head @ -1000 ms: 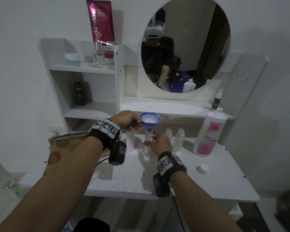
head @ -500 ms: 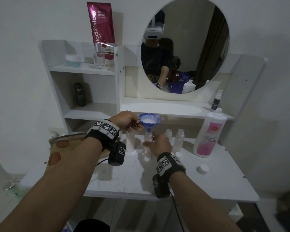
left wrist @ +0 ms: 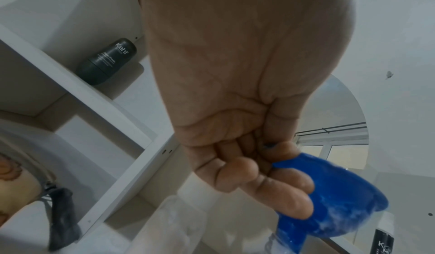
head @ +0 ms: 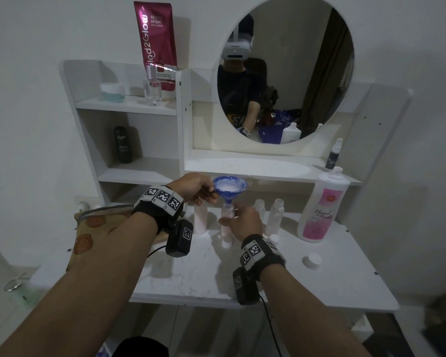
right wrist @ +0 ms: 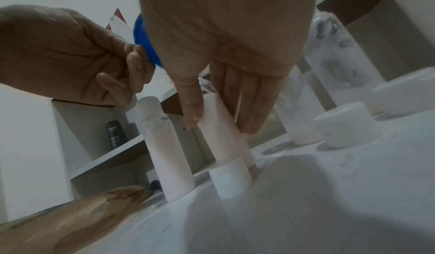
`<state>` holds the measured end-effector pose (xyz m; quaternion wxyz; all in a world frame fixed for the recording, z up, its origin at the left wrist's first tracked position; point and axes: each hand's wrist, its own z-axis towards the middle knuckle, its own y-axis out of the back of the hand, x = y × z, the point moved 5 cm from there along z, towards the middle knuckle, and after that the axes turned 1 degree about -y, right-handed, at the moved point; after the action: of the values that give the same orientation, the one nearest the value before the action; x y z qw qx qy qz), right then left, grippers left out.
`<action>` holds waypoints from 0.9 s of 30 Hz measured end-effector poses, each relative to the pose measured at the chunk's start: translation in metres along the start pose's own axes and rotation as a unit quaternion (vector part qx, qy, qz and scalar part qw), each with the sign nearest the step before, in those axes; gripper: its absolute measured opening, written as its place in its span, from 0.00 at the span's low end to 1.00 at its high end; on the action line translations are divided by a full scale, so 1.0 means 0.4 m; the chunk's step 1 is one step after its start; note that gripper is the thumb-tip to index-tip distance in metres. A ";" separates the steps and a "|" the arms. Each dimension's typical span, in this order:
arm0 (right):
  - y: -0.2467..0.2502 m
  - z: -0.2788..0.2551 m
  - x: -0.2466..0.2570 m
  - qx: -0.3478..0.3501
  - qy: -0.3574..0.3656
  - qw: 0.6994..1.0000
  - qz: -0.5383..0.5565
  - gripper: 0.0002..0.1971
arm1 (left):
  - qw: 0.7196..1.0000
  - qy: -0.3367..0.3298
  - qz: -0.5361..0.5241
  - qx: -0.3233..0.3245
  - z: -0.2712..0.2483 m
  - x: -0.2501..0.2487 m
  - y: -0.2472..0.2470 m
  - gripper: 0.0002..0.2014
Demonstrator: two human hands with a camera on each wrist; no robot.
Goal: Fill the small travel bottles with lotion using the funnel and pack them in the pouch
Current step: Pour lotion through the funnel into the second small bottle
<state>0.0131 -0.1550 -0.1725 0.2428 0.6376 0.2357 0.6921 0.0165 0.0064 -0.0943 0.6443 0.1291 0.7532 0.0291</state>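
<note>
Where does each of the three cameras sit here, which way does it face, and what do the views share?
Head: worn on the head, looking forward and down at the vanity table; both forearms, left hand and right hand show.
Left wrist: under the left wrist, looking along the palm at fingers gripping the blue funnel.
Right wrist: low over the table, looking along the right palm, whose fingers hold the small bottle; the left hand shows too.
Shared: all three show the funnel; the dark Kahf bottle too.

"Kahf" on dark bottle [left wrist: 107,61], "glad2Glow" on pink tube [head: 157,42], "Hand & Body" on lotion bottle [head: 322,210]
</note>
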 end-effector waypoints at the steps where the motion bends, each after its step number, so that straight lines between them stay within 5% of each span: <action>1: 0.000 0.000 0.000 -0.001 0.001 1.000 -0.002 0.21 | 1.000 0.002 0.000 0.000 0.001 0.004 0.000 0.10; 27: 0.001 0.009 0.007 0.007 -0.003 1.000 0.005 0.18 | 1.000 -0.009 0.014 -0.002 0.006 -0.005 0.003 0.12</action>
<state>0.0164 -0.1535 -0.1699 0.2356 0.6425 0.2368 0.6896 0.0194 0.0067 -0.0924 0.6509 0.1383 0.7455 0.0381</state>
